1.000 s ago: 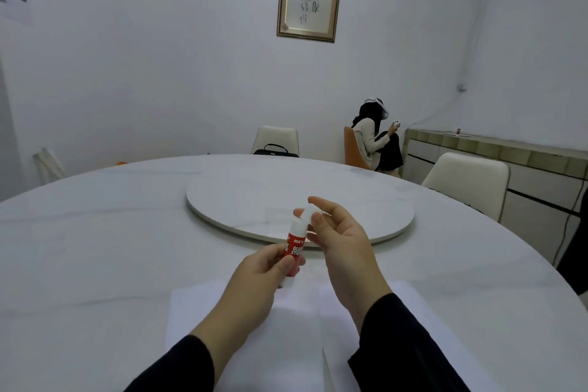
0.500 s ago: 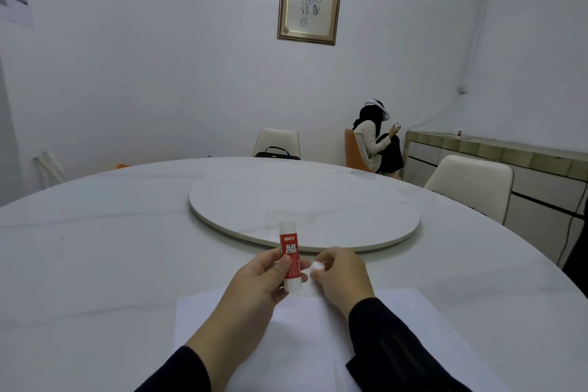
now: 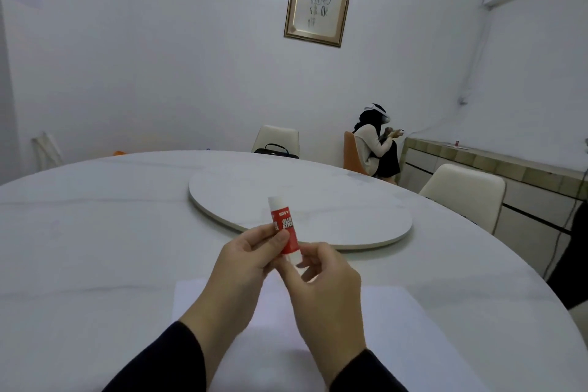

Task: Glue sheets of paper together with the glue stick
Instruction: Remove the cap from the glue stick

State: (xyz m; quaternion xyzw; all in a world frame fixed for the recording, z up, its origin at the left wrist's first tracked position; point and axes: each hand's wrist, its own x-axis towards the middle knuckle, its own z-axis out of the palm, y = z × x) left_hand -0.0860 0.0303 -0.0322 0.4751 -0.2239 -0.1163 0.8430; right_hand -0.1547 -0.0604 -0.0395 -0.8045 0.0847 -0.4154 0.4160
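A glue stick with a red label and white ends stands nearly upright above the table, uncapped. My left hand grips its lower body between thumb and fingers. My right hand curls its fingertips round the stick's white bottom end; whether the cap is in this hand is hidden. White sheets of paper lie flat on the table under both hands, near the front edge.
The round white table carries a large white turntable just beyond my hands. Cream chairs stand at the far side and right. A person sits at the back by a low sideboard.
My right hand pulled the cap off the top of the stick, dropped down and now sits at the stick's bottom end. My left hand kept hold and tilted the stick upright.
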